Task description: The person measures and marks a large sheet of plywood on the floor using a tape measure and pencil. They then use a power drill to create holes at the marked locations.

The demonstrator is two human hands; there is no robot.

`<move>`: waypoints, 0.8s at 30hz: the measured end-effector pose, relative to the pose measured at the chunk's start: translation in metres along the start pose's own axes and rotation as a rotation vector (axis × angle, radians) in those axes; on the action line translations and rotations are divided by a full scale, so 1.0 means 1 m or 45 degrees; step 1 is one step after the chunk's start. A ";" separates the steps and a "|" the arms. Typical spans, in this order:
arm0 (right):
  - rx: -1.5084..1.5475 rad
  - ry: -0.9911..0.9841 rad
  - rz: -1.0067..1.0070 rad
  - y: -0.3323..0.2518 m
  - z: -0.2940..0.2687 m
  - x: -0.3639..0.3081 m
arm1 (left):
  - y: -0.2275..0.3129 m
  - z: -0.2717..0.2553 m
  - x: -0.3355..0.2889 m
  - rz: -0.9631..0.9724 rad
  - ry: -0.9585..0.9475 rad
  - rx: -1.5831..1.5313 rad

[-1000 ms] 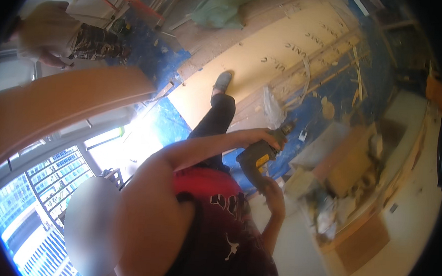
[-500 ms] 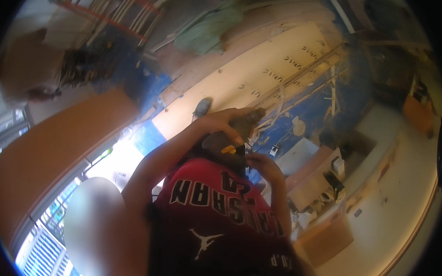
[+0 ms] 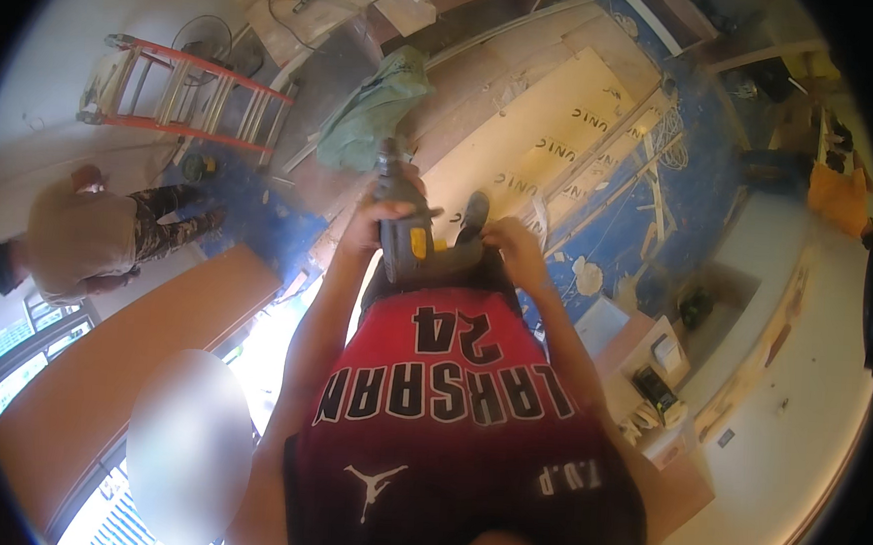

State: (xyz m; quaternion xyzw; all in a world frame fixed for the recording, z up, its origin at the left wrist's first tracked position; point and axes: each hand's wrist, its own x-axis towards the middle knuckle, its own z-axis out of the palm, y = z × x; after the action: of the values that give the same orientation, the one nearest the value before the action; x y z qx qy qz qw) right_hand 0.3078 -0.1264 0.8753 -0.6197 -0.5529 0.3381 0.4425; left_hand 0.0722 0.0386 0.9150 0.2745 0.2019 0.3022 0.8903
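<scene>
My left hand (image 3: 373,225) is wrapped round the body of a black and yellow cordless drill (image 3: 399,236). The drill is in front of my waist, its chuck pointing away from me. Just right of it, my right hand (image 3: 517,249) has its fingers pinched together close to the drill's rear end. What those fingers hold, if anything, cannot be made out. A dark shoe-like shape (image 3: 474,211) shows between the drill and my right hand. My red and black jersey (image 3: 441,371) fills the picture below the hands.
Plywood sheets (image 3: 532,149) cover the floor ahead, beside wood strips and blue sheeting (image 3: 596,246). A green cloth (image 3: 376,111) and an orange ladder (image 3: 194,97) lie farther left. Another person (image 3: 88,230) is near a brown panel (image 3: 136,346). At right stands a pale board (image 3: 775,409).
The drill has swung forward and left in my left hand, its chuck now pointing away. My right hand has moved slightly forward. The view has shifted, bringing the other person into clearer sight.
</scene>
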 end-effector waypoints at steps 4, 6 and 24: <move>0.895 0.366 0.678 0.009 -0.032 0.044 | -0.004 0.023 0.034 0.228 0.257 -0.139; -0.054 0.208 0.078 -0.015 -0.041 0.058 | 0.000 0.031 0.041 0.217 0.328 -0.020; -0.077 -0.174 0.274 -0.006 -0.091 0.091 | 0.007 0.035 0.054 0.326 0.336 0.008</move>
State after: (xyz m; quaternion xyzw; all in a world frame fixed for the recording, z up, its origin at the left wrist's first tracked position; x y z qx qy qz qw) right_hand 0.4029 -0.0531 0.9217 -0.6640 -0.5221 0.4083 0.3461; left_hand 0.1274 0.0648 0.9358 0.2587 0.2815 0.4457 0.8094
